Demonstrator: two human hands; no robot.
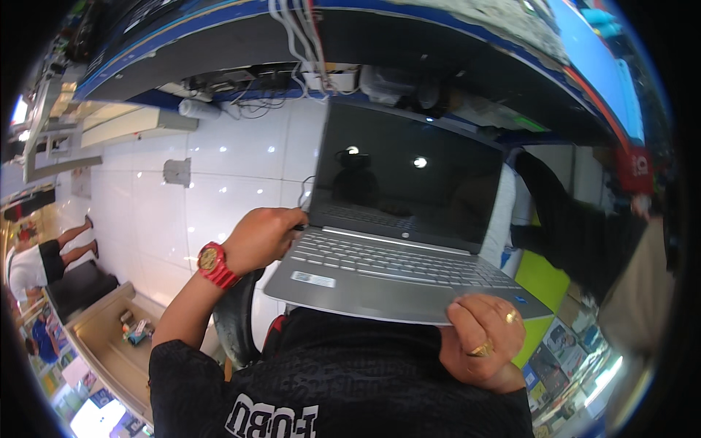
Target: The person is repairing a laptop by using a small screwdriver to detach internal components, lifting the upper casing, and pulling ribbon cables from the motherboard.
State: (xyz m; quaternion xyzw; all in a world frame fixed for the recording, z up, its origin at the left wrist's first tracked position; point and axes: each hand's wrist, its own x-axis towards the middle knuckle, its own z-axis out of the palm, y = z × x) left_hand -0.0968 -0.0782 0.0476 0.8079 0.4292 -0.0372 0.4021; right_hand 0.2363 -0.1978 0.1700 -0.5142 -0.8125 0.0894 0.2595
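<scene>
An open silver laptop (380,288) rests tilted in front of my black shirt, its dark screen (409,182) reflecting lights. My left hand (266,232), with a red watch (215,265) at the wrist, is closed at the laptop's left side near the hinge. A small black plug (299,228) shows at its fingertips, and a thin black cable (303,191) curves up behind them. My right hand (483,337), wearing gold rings, is curled round the laptop's front edge near the right corner. What lies beneath the laptop is hidden.
A dark counter (219,66) with blue edging crosses the top, with white cables (299,36) hanging down. White floor tiles (241,153) lie to the left, near a beige tray-like unit (117,328). A person in dark trousers (569,212) is close on the right; another person (36,263) is far left.
</scene>
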